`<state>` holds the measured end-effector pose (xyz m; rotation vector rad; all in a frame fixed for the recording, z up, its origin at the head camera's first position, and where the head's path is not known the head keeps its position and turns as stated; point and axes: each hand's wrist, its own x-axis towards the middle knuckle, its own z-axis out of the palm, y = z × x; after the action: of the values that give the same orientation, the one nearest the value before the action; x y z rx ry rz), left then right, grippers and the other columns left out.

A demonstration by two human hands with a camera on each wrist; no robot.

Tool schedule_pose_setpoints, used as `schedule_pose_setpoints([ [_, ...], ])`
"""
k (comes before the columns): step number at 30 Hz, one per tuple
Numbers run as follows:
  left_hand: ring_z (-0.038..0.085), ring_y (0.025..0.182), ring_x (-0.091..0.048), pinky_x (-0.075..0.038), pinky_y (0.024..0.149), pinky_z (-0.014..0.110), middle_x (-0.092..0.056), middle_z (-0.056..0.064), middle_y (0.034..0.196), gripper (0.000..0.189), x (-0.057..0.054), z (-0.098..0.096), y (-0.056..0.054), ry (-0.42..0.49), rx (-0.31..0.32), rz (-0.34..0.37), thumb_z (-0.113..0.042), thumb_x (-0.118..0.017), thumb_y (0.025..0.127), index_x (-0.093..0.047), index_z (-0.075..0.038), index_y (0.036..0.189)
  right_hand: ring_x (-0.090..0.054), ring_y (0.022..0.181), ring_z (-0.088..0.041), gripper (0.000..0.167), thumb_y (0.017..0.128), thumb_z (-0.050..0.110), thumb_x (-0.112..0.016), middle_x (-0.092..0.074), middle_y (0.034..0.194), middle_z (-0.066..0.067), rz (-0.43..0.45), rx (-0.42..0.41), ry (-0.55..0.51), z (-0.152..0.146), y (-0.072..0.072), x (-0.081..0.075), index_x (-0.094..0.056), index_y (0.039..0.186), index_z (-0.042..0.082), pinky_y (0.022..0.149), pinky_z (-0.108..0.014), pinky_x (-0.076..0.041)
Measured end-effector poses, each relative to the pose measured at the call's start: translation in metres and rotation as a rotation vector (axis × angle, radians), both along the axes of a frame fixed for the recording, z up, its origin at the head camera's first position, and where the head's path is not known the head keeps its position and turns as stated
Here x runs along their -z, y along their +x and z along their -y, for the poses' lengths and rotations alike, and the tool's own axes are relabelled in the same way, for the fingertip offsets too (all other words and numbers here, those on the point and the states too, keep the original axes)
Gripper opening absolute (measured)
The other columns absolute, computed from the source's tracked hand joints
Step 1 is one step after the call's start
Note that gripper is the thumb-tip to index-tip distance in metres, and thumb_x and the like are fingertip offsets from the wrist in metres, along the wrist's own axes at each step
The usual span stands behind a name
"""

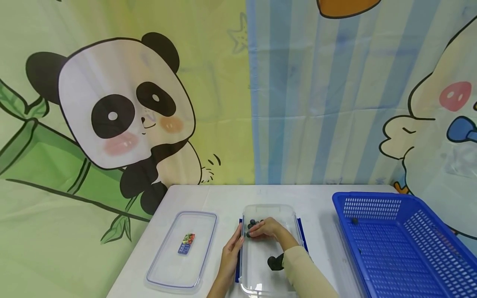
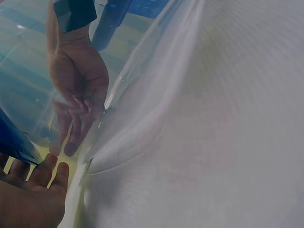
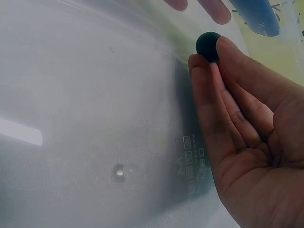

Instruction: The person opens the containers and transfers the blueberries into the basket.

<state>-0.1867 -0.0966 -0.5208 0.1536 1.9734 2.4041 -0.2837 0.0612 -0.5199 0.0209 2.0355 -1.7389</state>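
Note:
A clear plastic box with blue side clips stands on the white table. Several small dark balls lie at its far left end. My right hand reaches inside, pinching one dark ball between thumb and fingertip, close to the left wall. Along the outside of that wall, my left hand rests with its fingers extended. In the left wrist view, the left fingers show beside a blue clip, with the right hand seen through the clear plastic.
To the left lies a clear lid with a blue-edged rim and a colourful label. A blue perforated basket stands on the right, with a small dark ball in it. Behind the table hangs a printed curtain.

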Motion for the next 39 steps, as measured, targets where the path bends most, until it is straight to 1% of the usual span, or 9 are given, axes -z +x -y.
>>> schedule_pose_setpoints([
  [6,0.02,0.136,-0.02,-0.016,0.11,0.033,-0.03,0.001,0.146,0.049,0.002,0.0,-0.001,-0.009,0.001,-0.004,-0.021,-0.051,0.095,-0.037,-0.008,0.141,-0.067,0.077,-0.02,0.023,0.076,-0.007,-0.069,-0.069,0.09,-0.016,0.067,-0.033,-0.089,-0.005,0.0,-0.007,-0.066,0.099,-0.012,0.075,-0.033,-0.055],
  [12,0.019,0.136,-0.021,-0.019,0.109,0.027,-0.03,0.001,0.146,0.047,0.017,0.0,-0.009,-0.018,-0.006,-0.032,-0.018,-0.049,0.096,-0.037,-0.009,0.141,-0.067,0.081,-0.022,0.026,0.079,-0.004,-0.068,-0.068,0.094,-0.016,0.097,-0.09,-0.121,-0.012,-0.003,-0.023,-0.065,0.103,-0.011,0.077,-0.033,-0.055],
  [15,0.016,0.135,-0.021,-0.019,0.108,0.025,-0.03,-0.002,0.146,0.048,0.027,-0.001,-0.014,-0.022,-0.012,-0.042,-0.022,-0.05,0.096,-0.037,-0.013,0.141,-0.067,0.085,-0.024,0.026,0.081,-0.002,-0.067,-0.068,0.096,-0.018,0.085,-0.127,-0.141,-0.019,-0.006,-0.036,-0.064,0.105,-0.01,0.08,-0.033,-0.054],
  [20,0.015,0.135,-0.023,-0.02,0.107,0.023,-0.032,-0.003,0.145,0.047,0.032,-0.002,-0.016,-0.033,-0.039,-0.051,-0.021,-0.051,0.095,-0.039,-0.014,0.14,-0.065,0.093,-0.025,0.028,0.084,0.001,-0.063,-0.066,0.102,-0.018,0.037,-0.212,-0.161,-0.045,-0.011,-0.066,-0.063,0.111,-0.009,0.088,-0.037,-0.05],
  [23,0.014,0.135,-0.024,-0.021,0.106,0.018,-0.034,-0.004,0.144,0.046,0.032,-0.001,-0.016,-0.031,-0.054,-0.038,-0.018,-0.05,0.096,-0.04,-0.013,0.14,-0.063,0.097,-0.026,0.029,0.086,0.002,-0.062,-0.065,0.105,-0.016,-0.001,-0.251,-0.168,-0.076,-0.01,-0.086,-0.061,0.113,-0.008,0.091,-0.04,-0.047],
  [27,0.014,0.135,-0.024,-0.022,0.103,0.014,-0.035,-0.004,0.144,0.045,0.031,0.001,-0.015,-0.019,-0.072,-0.018,-0.016,-0.05,0.095,-0.041,-0.012,0.139,-0.062,0.101,-0.026,0.027,0.088,0.003,-0.06,-0.065,0.106,-0.015,-0.06,-0.268,-0.163,-0.135,-0.004,-0.11,-0.062,0.113,-0.006,0.094,-0.041,-0.045],
  [31,0.015,0.135,-0.023,-0.021,0.104,0.016,-0.034,-0.003,0.144,0.046,0.029,0.004,-0.015,-0.012,-0.06,-0.01,-0.017,-0.052,0.095,-0.04,-0.011,0.139,-0.061,0.102,-0.022,0.026,0.09,0.005,-0.058,-0.064,0.109,-0.011,-0.11,-0.258,-0.127,-0.206,0.009,-0.122,-0.063,0.113,-0.004,0.094,-0.038,-0.045],
  [35,0.017,0.135,-0.022,-0.019,0.108,0.025,-0.033,-0.001,0.145,0.05,0.027,0.004,-0.016,-0.003,-0.043,0.011,-0.02,-0.054,0.093,-0.039,-0.009,0.14,-0.059,0.105,-0.016,0.027,0.094,0.007,-0.051,-0.062,0.115,-0.006,-0.125,-0.285,-0.096,-0.276,0.025,-0.116,-0.06,0.119,-0.001,0.092,-0.028,-0.046],
  [39,0.016,0.135,-0.022,-0.017,0.108,0.027,-0.033,-0.002,0.145,0.048,0.029,0.001,-0.016,0.004,-0.042,0.012,-0.018,-0.053,0.094,-0.039,-0.01,0.14,-0.058,0.107,-0.013,0.03,0.098,0.003,-0.042,-0.06,0.118,-0.001,-0.074,-0.311,-0.184,-0.333,0.041,-0.093,-0.06,0.121,0.007,0.092,-0.026,-0.047],
])
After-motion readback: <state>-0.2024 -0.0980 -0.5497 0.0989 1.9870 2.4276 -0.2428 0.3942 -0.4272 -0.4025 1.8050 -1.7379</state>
